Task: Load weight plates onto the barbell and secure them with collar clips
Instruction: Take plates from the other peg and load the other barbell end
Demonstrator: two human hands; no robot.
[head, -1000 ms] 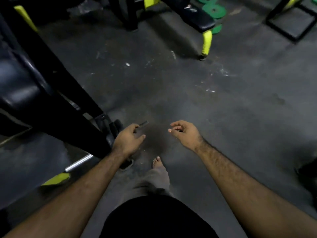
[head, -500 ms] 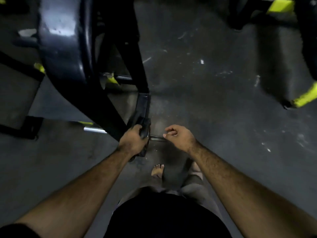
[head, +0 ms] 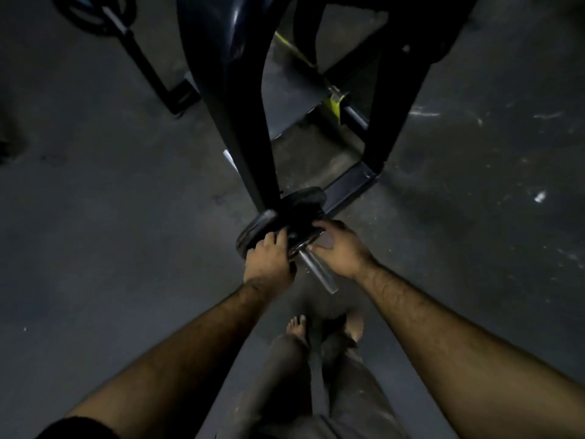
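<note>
The black bench frame (head: 240, 99) stands over the barbell sleeve (head: 318, 270), where a weight plate (head: 262, 229) now sits. Both hands have closed in since a second ago: the left hand (head: 269, 264) grips the plate's rim, and the right hand (head: 340, 248) presses spread fingers on its face. No collar clip is visible yet; clipping appears to come next.

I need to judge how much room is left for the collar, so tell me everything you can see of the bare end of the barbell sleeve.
The barbell sleeve is a plain grey metal rod, dully shiny, sticking out from the dark weight plates toward the person and slanting down to the right. Its flat-cut tip hangs free above the floor. The left hand grips the plates beside it; the right hand lies against its upper part. No collar is visible on it.
</note>
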